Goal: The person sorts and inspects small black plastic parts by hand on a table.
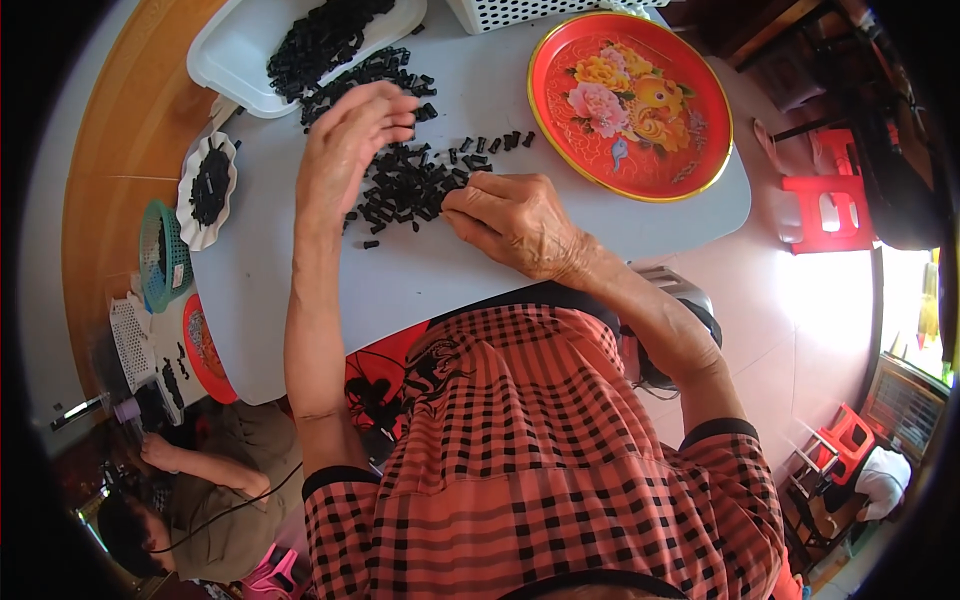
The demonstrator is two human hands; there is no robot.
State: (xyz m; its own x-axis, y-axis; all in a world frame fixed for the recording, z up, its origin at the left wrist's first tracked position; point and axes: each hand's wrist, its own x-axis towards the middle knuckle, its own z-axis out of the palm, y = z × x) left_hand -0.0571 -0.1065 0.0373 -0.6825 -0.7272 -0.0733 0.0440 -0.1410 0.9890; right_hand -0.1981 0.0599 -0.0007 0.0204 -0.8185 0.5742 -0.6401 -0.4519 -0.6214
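In the head view we are looking down at a white table (420, 275) filling the upper middle of the frame. We are seeing a heap of small black pieces (410, 185) lying at its centre. The left hand (350, 150) is hovering over the heap's left edge, fingers bent loosely together; whether it is holding a piece we cannot tell. The right hand (515, 225) is resting on the table at the heap's right edge, fingertips pinched narrow among the pieces. At the upper left a white tray (240, 50) is holding more black pieces. A red round tray with flowers (630, 100) is sitting at the upper right. A small scalloped white dish (205, 190) of pieces is lying at the left edge.
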